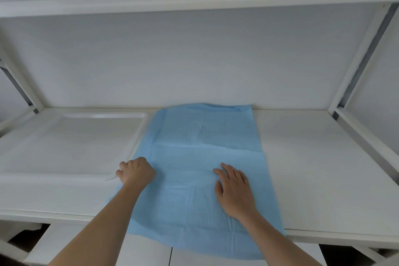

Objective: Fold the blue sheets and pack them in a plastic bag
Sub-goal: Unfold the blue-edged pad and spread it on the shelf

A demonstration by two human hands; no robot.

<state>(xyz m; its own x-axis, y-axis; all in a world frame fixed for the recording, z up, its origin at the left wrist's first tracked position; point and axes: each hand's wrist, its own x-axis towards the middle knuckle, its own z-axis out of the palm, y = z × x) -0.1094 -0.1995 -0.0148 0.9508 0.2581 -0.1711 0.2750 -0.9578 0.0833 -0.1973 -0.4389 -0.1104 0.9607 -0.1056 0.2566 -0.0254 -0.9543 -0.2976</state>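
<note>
White counter (pixel 302 157), centre: blue sheet (pixel 200 157) spread | left hand (pixel 137 171) pinches its edge, right hand (pixel 234 188) presses flat | folding; next, probably lift edge across.

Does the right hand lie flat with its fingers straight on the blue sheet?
Yes, the right hand rests palm down with its fingers straight on the blue sheet, while the left hand is curled at the sheet's left edge.
</note>
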